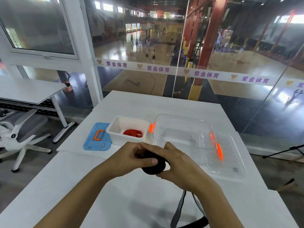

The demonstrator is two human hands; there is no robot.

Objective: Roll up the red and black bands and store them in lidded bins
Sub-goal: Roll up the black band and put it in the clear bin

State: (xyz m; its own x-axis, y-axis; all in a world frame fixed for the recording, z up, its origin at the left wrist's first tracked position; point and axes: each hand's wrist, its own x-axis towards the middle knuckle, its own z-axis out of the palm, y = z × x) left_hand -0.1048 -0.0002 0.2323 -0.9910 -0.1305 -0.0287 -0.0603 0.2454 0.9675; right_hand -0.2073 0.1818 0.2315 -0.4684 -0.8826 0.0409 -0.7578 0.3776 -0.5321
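My left hand (131,159) and right hand (176,163) both curl their fingers round the black band (153,163), coiled tight between them above the bench (115,191). Its loose tail hangs down behind my right wrist. If my thumbs ease, the coil may spring open. The red band (133,133) lies in the white bin (127,130) beyond my fingers; the clear bin (182,130) waits past my right fingers.

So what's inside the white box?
A rolled-up red band lies on the bottom of the white box, toward its near right side. The box's near wall hides part of the floor, so anything tucked right against it can't be seen.
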